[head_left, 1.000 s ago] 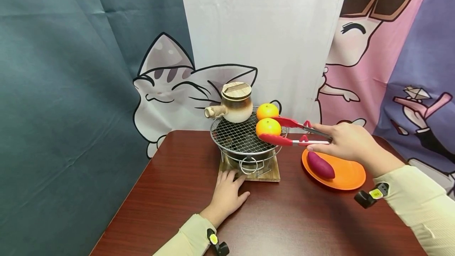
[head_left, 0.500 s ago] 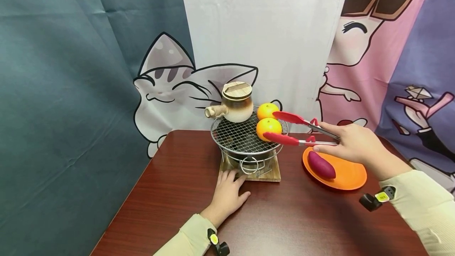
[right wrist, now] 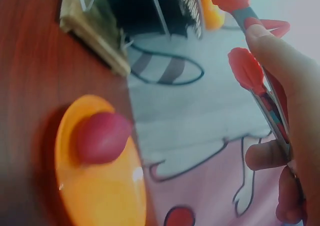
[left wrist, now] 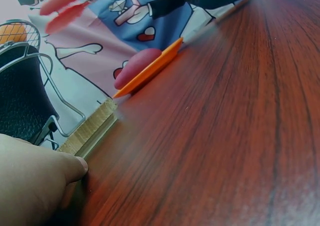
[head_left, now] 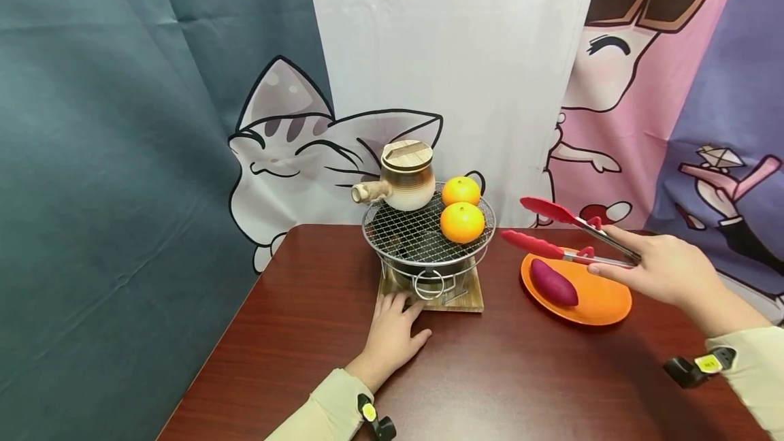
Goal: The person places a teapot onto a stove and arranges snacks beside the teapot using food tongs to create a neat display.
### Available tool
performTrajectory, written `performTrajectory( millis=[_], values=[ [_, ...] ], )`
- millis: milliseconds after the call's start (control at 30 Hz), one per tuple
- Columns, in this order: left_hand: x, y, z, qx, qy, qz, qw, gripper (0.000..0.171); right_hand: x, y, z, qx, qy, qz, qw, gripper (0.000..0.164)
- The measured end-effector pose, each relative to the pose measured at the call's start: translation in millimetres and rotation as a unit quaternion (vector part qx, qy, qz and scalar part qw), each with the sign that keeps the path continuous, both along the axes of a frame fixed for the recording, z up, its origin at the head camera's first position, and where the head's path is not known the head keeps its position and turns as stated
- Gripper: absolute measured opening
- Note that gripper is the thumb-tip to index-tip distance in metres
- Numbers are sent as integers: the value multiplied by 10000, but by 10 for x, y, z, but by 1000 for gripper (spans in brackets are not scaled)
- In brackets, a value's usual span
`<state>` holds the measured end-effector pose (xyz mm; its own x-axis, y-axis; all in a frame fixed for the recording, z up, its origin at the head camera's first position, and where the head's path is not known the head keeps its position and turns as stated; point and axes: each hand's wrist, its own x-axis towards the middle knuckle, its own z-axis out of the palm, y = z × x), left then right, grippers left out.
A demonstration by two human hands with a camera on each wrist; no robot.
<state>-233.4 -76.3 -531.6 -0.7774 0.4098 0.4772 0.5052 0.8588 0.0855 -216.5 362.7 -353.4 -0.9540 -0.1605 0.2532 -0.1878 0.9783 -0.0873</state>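
Note:
My right hand (head_left: 664, 271) holds red-tipped tongs (head_left: 531, 243) in the air right of the grill, their arms spread with nothing between them. Two oranges sit on the wire grill rack (head_left: 401, 230): a front orange (head_left: 462, 223) and a rear orange (head_left: 461, 190). Below the tongs, a purple sweet potato (head_left: 553, 282) lies on an orange plate (head_left: 603, 301). My left hand (head_left: 392, 339) rests with fingers extended at the front edge of the wooden board (head_left: 470, 298) under the grill. The left wrist view shows its thumb (left wrist: 75, 168) by that board's edge.
A clay pot (head_left: 409, 189) with a wooden lid and a side handle stands at the back left of the rack. A metal ring (head_left: 427, 286) hangs at the grill's front. Behind the dark red table (head_left: 490, 380) hangs a printed cartoon curtain (head_left: 490, 53).
The tongs have come away from the front orange, and my right hand has moved right with them. Both oranges stay on the rack. My left hand has kept its place.

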Motion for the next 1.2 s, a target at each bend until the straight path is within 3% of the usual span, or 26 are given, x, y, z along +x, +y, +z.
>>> performTrajectory(
  millis=[267,467,900,1200],
  values=[
    [-12,-4,-21,76,80,-39,9999,54,87,309,-255,63,-465,-458,9978,97],
    [-21,-12,-25,44,75,-46,10000,54,135,455,-398,124,-626,-571,9963,96],
    [-13,3,-24,34,127,-48,9999,54,236,502,-688,185,-853,-584,9945,94],
    [-2,-4,-18,42,80,-39,10000,54,264,496,-800,222,-875,-588,9942,92]
  ],
)
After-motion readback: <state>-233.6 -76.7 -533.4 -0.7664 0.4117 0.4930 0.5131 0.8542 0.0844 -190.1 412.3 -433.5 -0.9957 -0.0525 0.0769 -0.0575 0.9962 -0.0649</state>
